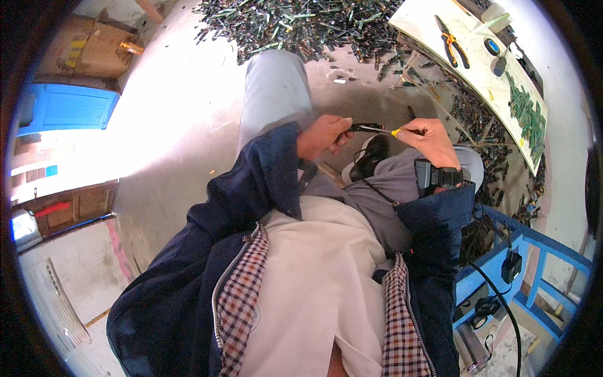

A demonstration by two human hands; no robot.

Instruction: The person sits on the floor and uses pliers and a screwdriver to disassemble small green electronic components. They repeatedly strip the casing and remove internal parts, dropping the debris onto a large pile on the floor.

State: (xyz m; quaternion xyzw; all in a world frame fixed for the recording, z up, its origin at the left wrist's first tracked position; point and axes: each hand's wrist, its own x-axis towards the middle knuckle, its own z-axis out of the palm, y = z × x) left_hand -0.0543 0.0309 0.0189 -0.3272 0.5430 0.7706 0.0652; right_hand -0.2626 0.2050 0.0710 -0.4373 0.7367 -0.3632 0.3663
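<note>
In front of my lap, my left hand is closed round one end of a small, narrow black part, whose exact kind I cannot make out. My right hand pinches a small screwdriver with a yellow handle. Its thin metal shaft points left along the black part and meets it close to my left fingers; the tip is hard to see. A dark watch-like device is strapped on my right wrist. Below the tool, a black shoe shows on the floor.
A big heap of small dark and green parts covers the far floor. On the pale board at right lie orange-handled pliers, a roll of tape and green strips. A blue frame with black cables stands at my right.
</note>
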